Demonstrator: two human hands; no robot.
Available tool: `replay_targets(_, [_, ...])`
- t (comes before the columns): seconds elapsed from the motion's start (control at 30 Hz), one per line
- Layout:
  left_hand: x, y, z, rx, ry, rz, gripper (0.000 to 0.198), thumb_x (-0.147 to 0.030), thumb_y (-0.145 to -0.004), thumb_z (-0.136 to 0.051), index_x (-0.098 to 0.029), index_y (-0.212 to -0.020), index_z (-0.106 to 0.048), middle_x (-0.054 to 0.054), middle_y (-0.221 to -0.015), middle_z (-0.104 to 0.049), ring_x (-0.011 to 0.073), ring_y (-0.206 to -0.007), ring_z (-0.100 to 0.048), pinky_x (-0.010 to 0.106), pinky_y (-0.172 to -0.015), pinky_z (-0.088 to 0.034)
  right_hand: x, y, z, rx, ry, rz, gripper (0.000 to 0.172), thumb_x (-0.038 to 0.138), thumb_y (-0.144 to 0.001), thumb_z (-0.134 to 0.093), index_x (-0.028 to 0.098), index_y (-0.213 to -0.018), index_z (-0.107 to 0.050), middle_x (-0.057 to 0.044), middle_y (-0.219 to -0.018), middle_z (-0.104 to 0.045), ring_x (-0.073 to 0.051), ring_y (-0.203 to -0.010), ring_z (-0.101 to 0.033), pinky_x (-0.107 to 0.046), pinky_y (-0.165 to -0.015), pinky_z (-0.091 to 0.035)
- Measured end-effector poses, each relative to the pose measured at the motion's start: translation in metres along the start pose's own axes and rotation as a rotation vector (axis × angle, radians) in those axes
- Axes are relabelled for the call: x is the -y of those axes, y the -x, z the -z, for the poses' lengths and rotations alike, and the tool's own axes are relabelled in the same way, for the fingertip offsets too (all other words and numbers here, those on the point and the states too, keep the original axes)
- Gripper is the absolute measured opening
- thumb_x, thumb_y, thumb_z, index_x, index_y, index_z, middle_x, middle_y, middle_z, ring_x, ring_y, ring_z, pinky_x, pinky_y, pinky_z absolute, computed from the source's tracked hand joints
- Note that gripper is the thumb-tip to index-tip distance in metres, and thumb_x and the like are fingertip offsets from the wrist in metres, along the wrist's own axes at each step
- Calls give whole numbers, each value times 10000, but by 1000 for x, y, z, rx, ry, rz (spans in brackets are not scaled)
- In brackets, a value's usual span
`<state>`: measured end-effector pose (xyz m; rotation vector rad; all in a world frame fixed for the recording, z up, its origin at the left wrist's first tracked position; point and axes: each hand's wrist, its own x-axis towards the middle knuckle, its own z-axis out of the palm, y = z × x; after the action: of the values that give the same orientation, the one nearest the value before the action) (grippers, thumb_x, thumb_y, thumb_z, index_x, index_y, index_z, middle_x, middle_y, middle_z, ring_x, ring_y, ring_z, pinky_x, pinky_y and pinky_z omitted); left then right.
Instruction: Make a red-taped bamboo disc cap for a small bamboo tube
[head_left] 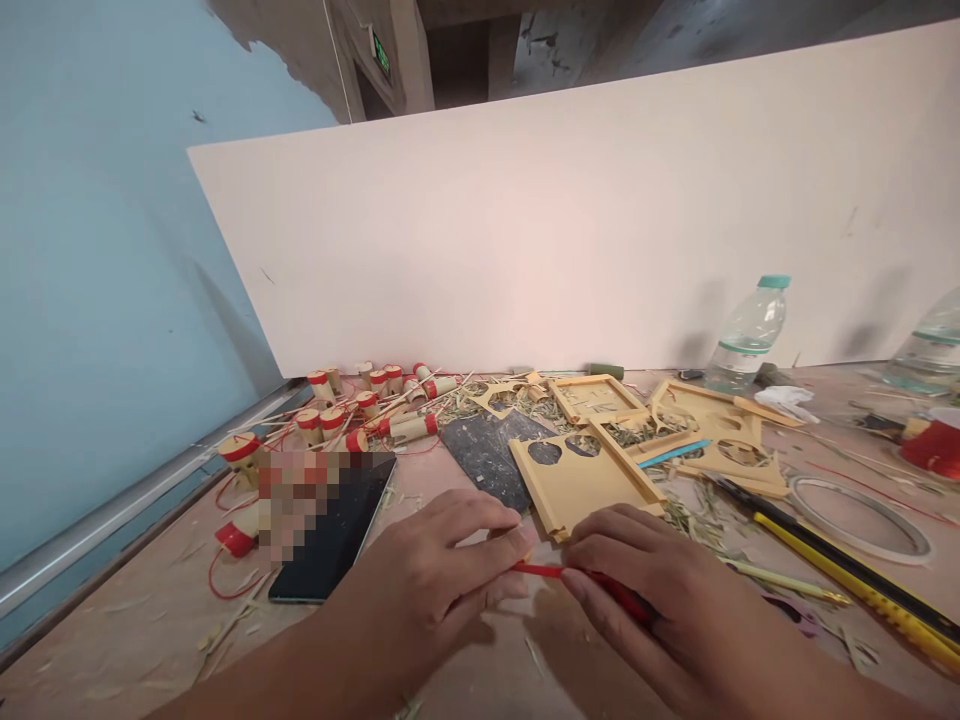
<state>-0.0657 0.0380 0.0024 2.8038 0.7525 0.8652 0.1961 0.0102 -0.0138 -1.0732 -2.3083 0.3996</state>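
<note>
So the thing in play is this thin red strip (540, 570), and it sits right between the two grips. Long axis runs pretty much sideways, left to right, with a slight dip toward the right. Neither hand is nearer, since both are at it: left hand (454, 560) off its left end, right hand (637, 590) off its right.

Left grip looks pinched at the fingertips on the strip's end, though there might be something tiny in there too, can't tell. Right grip is curled around a darker red piece (630, 602); no idea if it's one with the strip, the fingers hide the join.

Just beyond the right grip there's a cut-out tan panel (592, 490), with a yellow-and-black cutter (840, 570) off to its right. Phone (337, 545) lies left of the left grip on the bench (82, 650).
</note>
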Motion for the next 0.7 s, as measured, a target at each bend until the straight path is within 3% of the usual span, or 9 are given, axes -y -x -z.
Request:
replay_targets(0.17, [1, 1, -4, -56, -45, -34, 234, -152, -1083, -591, -200, -1263, -733, 85, -1221, -784, 210, -1090, -733, 301, -993, -585, -2, 2, -3, 24, -7, -59, 262, 200, -1095, -479, 250, -1022, -725, -68, -995, -738, -273, -942, -676, -424, -828, -543])
replay_targets(0.5, [6, -1, -9, -113, 168, -21, 187, -172, -1050, -696, -221, -1200, -796, 57, -1202, -808, 163, -1116, -758, 215, -1031, -569, 2, -9, 7, 59, 16, -123, 247, 199, -1085, -482, 234, -982, -704, -70, -965, -732, -284, -916, -687, -425, -794, -532])
replay_targets(0.7, [5, -2, -9, -118, 137, -14, 207, -193, -1066, -668, -247, -1224, -792, 51, -1205, -811, 192, -1113, -763, 260, -1021, -597, 2, -8, 5, 67, 36, -125, 273, 220, -1090, -462, 233, -963, -703, -78, -974, -730, -297, -935, -684, -443, -802, -532])
